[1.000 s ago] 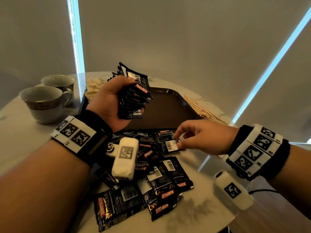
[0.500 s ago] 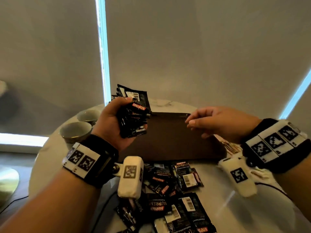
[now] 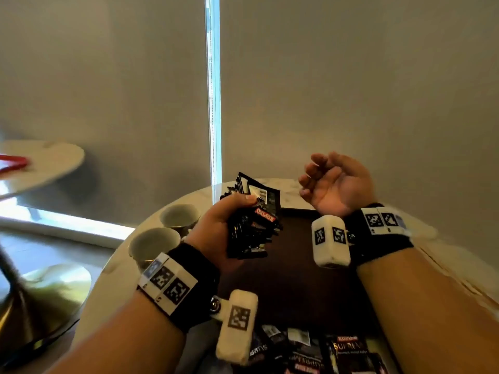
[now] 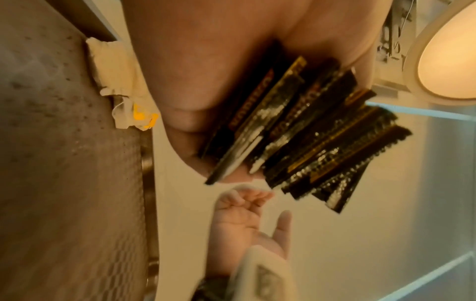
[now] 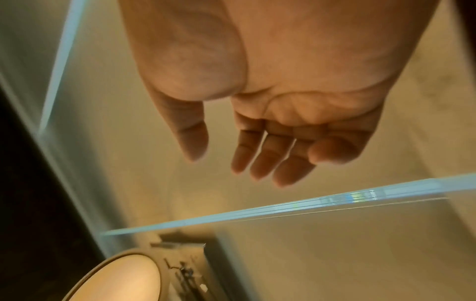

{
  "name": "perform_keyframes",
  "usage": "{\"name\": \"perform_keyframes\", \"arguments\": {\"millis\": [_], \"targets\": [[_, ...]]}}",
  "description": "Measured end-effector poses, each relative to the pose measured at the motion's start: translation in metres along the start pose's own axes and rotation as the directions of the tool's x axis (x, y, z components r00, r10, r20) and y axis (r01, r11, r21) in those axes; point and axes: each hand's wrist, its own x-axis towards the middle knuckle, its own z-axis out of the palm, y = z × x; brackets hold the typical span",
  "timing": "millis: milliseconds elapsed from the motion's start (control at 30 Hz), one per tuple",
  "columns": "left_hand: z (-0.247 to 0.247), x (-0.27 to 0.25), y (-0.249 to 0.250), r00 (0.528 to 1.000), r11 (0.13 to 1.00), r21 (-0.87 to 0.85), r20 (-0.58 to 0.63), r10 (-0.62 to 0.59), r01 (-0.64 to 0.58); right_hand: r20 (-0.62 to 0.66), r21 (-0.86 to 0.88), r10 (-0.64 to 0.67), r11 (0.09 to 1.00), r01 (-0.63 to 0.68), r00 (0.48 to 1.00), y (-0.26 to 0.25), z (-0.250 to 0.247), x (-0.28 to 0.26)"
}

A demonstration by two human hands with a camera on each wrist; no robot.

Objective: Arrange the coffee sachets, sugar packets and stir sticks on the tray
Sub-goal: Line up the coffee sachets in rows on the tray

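Head view showed the left hand [image 3: 229, 225] gripping gathered Kopiko coffee sachets [image 3: 253, 228] above the bare tray [image 3: 297, 279]; right hand [image 3: 334, 184] loosely spread, empty; more sachets [image 3: 324, 352] remained on the desk [image 3: 121, 265]

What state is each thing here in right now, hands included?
Left hand: grips a bundle of coffee sachets.
Right hand: raised, palm up, holds nothing.
Tray: bare where visible.
Loose sachets: scattered on table.
Two cups: upright.
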Motion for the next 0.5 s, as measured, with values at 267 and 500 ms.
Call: {"name": "perform_keyframes", "arguments": {"millis": [267, 500], "targets": [[-0.004, 0.007, 0.048, 0.995, 0.989, 0.15, 0.091, -0.034, 0.02, -0.02, 0.022, 0.174, 0.985, -0.173, 0.985, 0.061, -0.032, 0.013], [-0.001, 0.009, 0.129, 0.99, 0.944, 0.327, -0.108, 0.094, -0.053, -0.003, -0.048, 0.263, 0.964, -0.262, 0.965, 0.078, -0.037, 0.011]]}}
